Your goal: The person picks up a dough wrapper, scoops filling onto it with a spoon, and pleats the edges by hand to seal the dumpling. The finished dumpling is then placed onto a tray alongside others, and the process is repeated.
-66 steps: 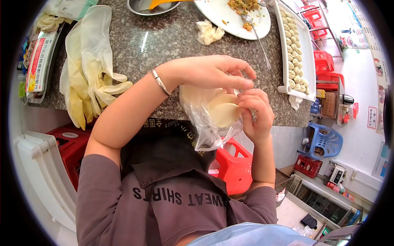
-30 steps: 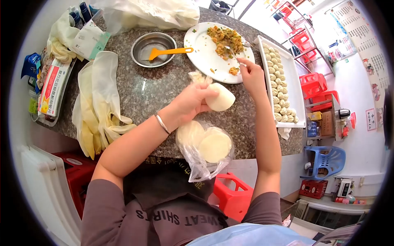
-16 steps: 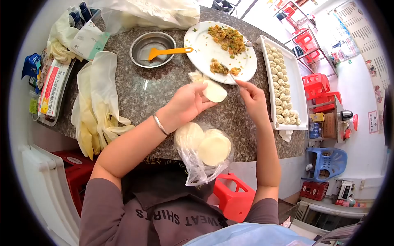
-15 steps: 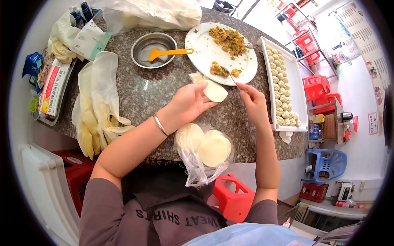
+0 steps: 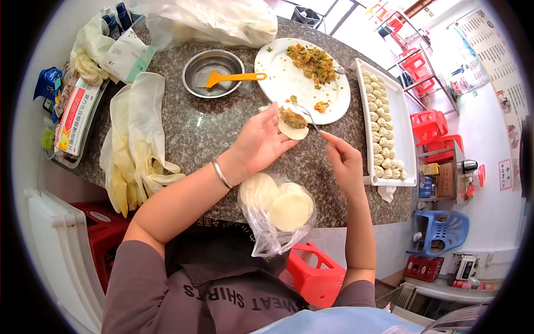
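Observation:
My left hand (image 5: 257, 142), palm up, holds a round dumpling wrapper (image 5: 295, 132) on its fingers. A lump of chopped filling (image 5: 292, 118) sits on that wrapper. With my right hand (image 5: 345, 161) I grip the handle of a metal spoon (image 5: 312, 123), its tip at the filling; part of the spoon's head is hidden by the food. Just beyond both hands is a white plate (image 5: 267, 80) with a mound of the same filling (image 5: 311, 61). Nearer to me, a clear plastic bag (image 5: 267, 228) contains stacked wrappers (image 5: 290, 209).
On the right is a white tray (image 5: 404, 133) with rows of pleated dumplings (image 5: 380, 133). A metal bowl (image 5: 194, 69) with an orange-handled scraper (image 5: 239, 77) stands at back left. Pale gloves (image 5: 130, 145) lie on the left; a large plastic bag (image 5: 211, 22) is at the back.
The spoon has carried filling from the plate to the wrapper in my left hand. My right hand has shifted slightly nearer to me, and the small heap at the plate's near side has shrunk.

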Demonstrator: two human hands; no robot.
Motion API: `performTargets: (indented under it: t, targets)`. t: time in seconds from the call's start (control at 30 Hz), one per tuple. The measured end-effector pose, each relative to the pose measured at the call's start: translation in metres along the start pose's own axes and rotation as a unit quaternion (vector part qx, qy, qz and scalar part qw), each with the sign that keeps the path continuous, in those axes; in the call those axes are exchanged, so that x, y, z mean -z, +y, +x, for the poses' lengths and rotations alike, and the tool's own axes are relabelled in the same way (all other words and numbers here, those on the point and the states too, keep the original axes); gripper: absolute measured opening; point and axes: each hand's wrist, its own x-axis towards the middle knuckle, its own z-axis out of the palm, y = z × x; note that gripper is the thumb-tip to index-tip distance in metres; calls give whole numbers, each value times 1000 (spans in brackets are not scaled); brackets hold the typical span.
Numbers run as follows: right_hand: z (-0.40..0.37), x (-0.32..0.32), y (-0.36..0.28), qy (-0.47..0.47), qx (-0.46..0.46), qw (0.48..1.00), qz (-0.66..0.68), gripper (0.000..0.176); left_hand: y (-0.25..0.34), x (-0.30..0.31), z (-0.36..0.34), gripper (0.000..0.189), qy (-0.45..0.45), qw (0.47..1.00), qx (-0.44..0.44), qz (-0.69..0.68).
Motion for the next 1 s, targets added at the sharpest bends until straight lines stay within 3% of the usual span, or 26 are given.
performTargets:
  t: [0.07, 0.2, 0.33, 0.47, 0.73, 0.87, 0.93, 1.0]
  targets:
    - [7, -4, 4, -40, 21, 999, -13, 31, 1, 2, 2, 54, 4, 999, 15, -33]
    - [-5, -2, -10, -33, 12, 998, -61, 31, 1, 2, 2, 56, 14, 999, 1, -40]
    - [-16, -1, -6, -42, 63, 995, -63, 31, 3, -8, -5, 53, 47, 998, -12, 34]
    - [-11, 3, -17, -12, 17, 1000, 19, 31, 15, -14, -3, 50, 29, 993, -38, 112]
    - [15, -3, -7, -40, 126, 990, -58, 31, 26, -6, 6, 53, 20, 985, -61, 159]
    - [27, -2, -5, -19, 66, 997, 21, 31, 25, -12, 8, 55, 26, 979, -73, 190]
    - [32, -7, -3, -36, 147, 988, -38, 32, 21, -16, 5, 56, 47, 973, -66, 217]
    - [31, -7, -5, -51, 153, 985, -67, 33, 23, -6, 9, 57, 38, 975, -65, 211]
